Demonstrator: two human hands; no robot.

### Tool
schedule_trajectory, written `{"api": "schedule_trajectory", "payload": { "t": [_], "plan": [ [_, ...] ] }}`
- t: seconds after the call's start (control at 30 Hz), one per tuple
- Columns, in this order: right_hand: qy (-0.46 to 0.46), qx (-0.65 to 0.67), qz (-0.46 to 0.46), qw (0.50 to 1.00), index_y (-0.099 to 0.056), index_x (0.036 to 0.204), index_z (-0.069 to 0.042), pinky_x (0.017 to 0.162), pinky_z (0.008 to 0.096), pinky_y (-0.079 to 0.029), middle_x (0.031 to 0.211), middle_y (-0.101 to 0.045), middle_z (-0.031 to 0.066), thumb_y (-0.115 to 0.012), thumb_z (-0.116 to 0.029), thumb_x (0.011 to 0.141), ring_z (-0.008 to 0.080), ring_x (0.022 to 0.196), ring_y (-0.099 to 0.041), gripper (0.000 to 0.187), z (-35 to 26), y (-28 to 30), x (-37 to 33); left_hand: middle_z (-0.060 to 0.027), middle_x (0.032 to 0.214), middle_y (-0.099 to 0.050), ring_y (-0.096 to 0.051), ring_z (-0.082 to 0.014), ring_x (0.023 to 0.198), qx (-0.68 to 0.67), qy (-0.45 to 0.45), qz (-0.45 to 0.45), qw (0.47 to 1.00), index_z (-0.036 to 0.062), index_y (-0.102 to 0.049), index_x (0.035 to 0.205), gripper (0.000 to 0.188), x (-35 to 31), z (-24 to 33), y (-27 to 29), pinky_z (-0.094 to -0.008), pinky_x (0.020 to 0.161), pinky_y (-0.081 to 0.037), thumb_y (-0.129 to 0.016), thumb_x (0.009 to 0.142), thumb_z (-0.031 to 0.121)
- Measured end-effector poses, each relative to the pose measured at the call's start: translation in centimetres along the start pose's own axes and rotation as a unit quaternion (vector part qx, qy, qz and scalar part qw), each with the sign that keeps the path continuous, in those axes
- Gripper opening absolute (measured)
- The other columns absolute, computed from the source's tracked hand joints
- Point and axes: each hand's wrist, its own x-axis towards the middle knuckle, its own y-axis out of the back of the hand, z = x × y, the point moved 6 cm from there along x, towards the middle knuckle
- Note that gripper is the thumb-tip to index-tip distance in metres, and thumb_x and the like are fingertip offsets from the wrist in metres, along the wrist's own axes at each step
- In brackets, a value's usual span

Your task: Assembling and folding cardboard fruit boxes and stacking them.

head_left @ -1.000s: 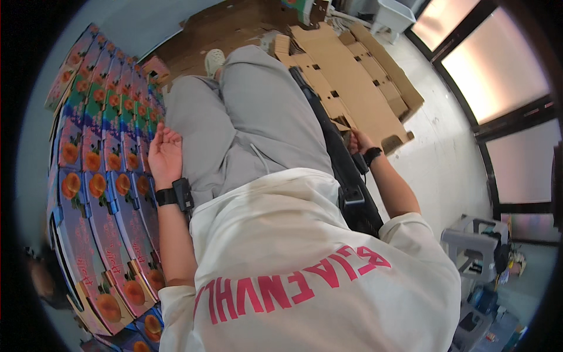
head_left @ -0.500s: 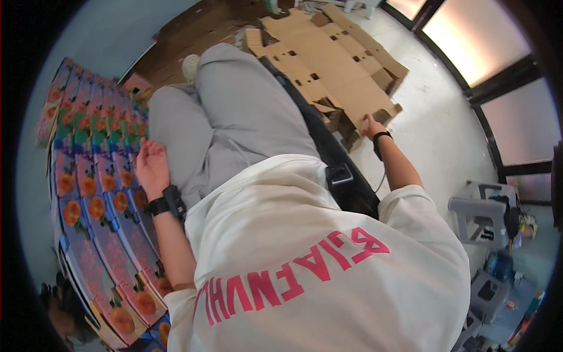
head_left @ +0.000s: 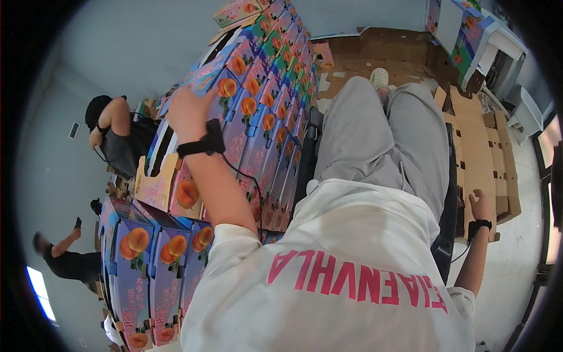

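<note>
Fingers of the left hand (head_left: 186, 111) curl over the edge of a blue fruit carton (head_left: 202, 79) on top of the stacked cartons (head_left: 264, 126) at the person's left, gripping it. Right hand (head_left: 481, 205) hangs low with fingers loosely spread, holding nothing, just above flattened brown cardboard (head_left: 478, 146) on the floor. Another person (head_left: 114, 132) crouches beyond the stack
</note>
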Motion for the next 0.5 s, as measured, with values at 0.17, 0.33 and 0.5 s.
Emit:
{"api": "schedule_trajectory", "payload": {
  "t": [0.17, 0.33, 0.5],
  "plan": [
    [0.031, 0.100, -0.024, 0.994, -0.068, 0.131, -0.005, 0.089, 0.0467, -0.060, 0.115, -0.078, 0.0210, -0.071, -0.028, 0.104, 0.0382, 0.101, -0.076, 0.036, -5.2, 2.0, 0.6, -0.0231, 0.125, -0.077, -0.074, -0.0381, 0.119, 0.103, 0.071, -0.251, 0.960, 0.0031, -0.069, 0.137, 0.093, 0.0, -5.6, -4.2, -0.0555, 0.099, -0.057, -0.089, 0.072, 0.066],
    [0.072, 0.113, -0.021, 0.991, -0.068, 0.130, -0.004, 0.084, 0.0448, -0.060, 0.109, -0.079, 0.0197, -0.072, -0.025, 0.103, 0.0358, 0.093, -0.077, 0.035, -7.5, 3.5, 0.0, -0.0257, 0.133, -0.072, -0.070, -0.0421, 0.124, 0.061, 0.065, -0.106, 0.990, 0.0081, -0.064, 0.148, 0.103, -0.6, -6.0, -3.4, -0.0597, 0.102, -0.054, -0.091, 0.068, 0.068],
    [0.051, 0.108, -0.017, 0.993, -0.070, 0.127, -0.002, 0.083, 0.0444, -0.060, 0.108, -0.079, 0.0199, -0.072, -0.022, 0.102, 0.0346, 0.091, -0.078, 0.032, -6.9, 4.8, -0.7, -0.0270, 0.133, -0.069, -0.066, -0.0431, 0.126, -0.004, -0.008, 0.074, 0.997, 0.0124, -0.065, 0.150, 0.101, -1.7, -2.1, 4.9, -0.0578, 0.103, -0.053, -0.093, 0.068, 0.064]
  ]
}}
